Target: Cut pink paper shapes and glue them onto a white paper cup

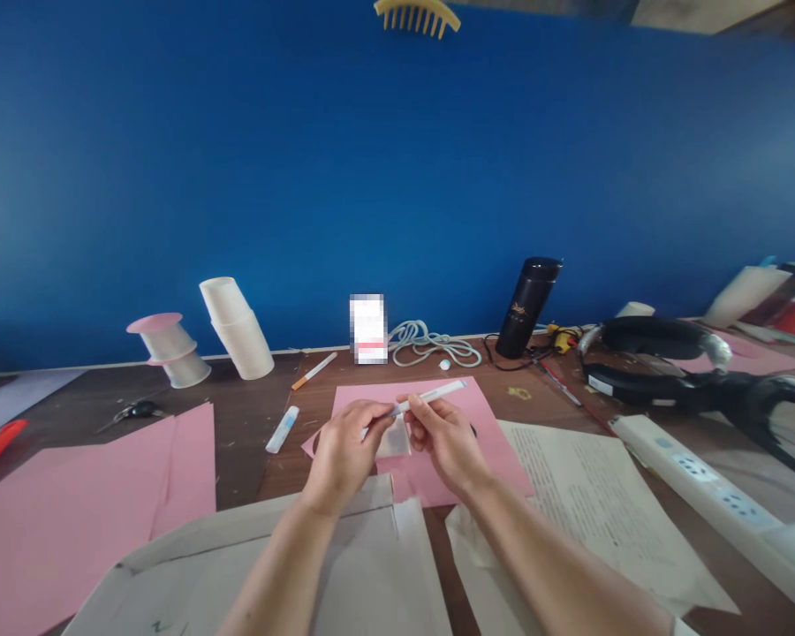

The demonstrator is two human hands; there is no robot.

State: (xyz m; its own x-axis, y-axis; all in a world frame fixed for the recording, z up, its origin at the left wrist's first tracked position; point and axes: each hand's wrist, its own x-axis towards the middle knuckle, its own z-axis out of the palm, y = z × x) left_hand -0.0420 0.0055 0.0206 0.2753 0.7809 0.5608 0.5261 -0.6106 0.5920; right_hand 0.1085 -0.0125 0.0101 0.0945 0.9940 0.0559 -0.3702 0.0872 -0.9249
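The left hand (pixel 344 444) and right hand (pixel 445 435) each pinch the pen (pixel 445 389) between thumb and fingers, likely so two grips steady it. It slants above the pink paper (pixel 424 484), seemingly raised to give both hands room.

A slim white pen (pixel 448 389) is held aslant in the fingertips of the left hand (pixel 344 449) and the right hand (pixel 445 435); its bluish-marked end is exposed beyond the right hand, its middle partly covered
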